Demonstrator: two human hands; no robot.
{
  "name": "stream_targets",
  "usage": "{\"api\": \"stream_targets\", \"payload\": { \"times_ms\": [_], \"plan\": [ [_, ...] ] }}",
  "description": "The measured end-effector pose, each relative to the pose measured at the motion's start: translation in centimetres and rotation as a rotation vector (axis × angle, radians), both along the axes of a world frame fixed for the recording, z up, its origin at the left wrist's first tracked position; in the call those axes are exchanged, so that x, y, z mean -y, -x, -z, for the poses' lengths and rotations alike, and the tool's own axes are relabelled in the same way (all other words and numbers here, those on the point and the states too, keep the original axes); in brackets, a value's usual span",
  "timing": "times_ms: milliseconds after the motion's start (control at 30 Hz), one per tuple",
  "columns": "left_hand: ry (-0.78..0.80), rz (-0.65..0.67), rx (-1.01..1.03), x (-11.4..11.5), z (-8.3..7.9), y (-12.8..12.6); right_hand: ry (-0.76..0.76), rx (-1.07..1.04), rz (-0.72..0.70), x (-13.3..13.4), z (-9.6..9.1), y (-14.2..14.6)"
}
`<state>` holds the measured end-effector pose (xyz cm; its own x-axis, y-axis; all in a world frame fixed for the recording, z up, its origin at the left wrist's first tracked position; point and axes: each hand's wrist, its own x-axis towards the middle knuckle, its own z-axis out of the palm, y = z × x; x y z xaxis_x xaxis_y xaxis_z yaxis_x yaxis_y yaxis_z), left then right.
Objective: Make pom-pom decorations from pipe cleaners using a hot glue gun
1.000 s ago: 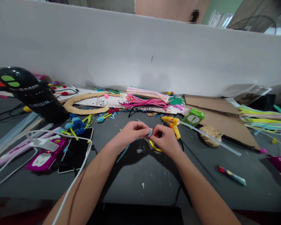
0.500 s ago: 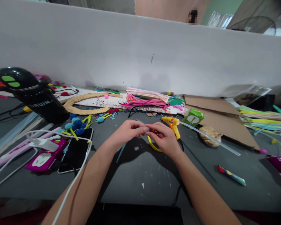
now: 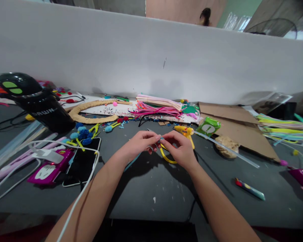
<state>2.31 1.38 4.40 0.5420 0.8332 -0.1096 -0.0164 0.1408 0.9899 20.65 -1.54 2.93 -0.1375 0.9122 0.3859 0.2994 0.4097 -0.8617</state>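
Observation:
Over the middle of the table my left hand (image 3: pixel 143 143) is closed, pinching a thin blue pipe cleaner (image 3: pixel 133 162) whose free end hangs down below the wrist. My right hand (image 3: pixel 178 146) meets it fingertip to fingertip, thumb and forefinger closed on a small blue bit of the same pipe cleaner. Yellow-handled scissors (image 3: pixel 168 159) sit at my right hand; a handle loop shows under the palm and the blade tip pokes out above my left fingers. The right hand's other fingers are mostly hidden, so their grip on the scissors is unclear.
Behind my right hand lies a yellow glue gun (image 3: pixel 184 129) with a clear glue stick (image 3: pixel 227 149). Pink pipe cleaners (image 3: pixel 158 108) are bundled at the back. Left stand a black bottle (image 3: pixel 37 104), phone (image 3: pixel 83 163) and white cable (image 3: pixel 94 168); right, cardboard (image 3: pixel 252 137) and a pen-like tube (image 3: pixel 249 189).
My fingertips have shifted slightly, and a blue bit now shows between them. Less of the scissor blade is visible. The hanging pipe cleaner end has swung closer to my left wrist.

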Motion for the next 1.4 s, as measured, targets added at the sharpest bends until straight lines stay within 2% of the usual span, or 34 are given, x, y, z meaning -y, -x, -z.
{"api": "stream_targets", "payload": {
  "times_ms": [100, 233, 433, 567, 767, 933, 1033, 1133, 1300, 1400],
  "plan": [
    [-0.027, 0.016, -0.034, 0.1, 0.0, -0.1, 0.084, -0.087, -0.029, -0.1, 0.2, 0.0],
    [-0.167, -0.008, -0.11, 0.3, -0.3, -0.1, 0.191, -0.18, -0.057, -0.4, 0.2, -0.1],
    [-0.424, -0.064, -0.296, 0.6, -0.6, -0.2, 0.26, -0.096, -0.12, -0.5, -0.3, -0.6],
    [-0.488, -0.082, -0.321, 0.4, -0.5, -0.1, 0.27, -0.038, -0.154, -0.5, -0.4, -0.6],
    [-0.512, -0.13, -0.265, 0.6, -0.4, -0.4, 0.156, -0.046, -0.011, -0.4, 0.2, 0.0],
    [-0.738, -0.19, -0.345, 1.0, 0.3, -1.2, 0.085, -0.091, 0.116, -0.4, 0.9, 0.3],
    [-0.808, -0.205, -0.357, 1.0, 0.7, -1.6, 0.068, -0.129, 0.172, -0.3, 1.4, 0.5],
    [-0.747, -0.194, -0.32, 1.0, 0.8, -1.8, 0.058, -0.175, 0.185, -0.2, 1.6, 0.7],
    [-0.443, -0.129, -0.104, 0.9, 0.7, -2.0, 0.049, -0.236, 0.138, 0.2, 1.2, 1.0],
    [-0.349, -0.161, -0.016, 0.9, 0.4, -2.0, 0.046, -0.249, 0.126, 0.3, 0.9, 1.0]
  ]
}}
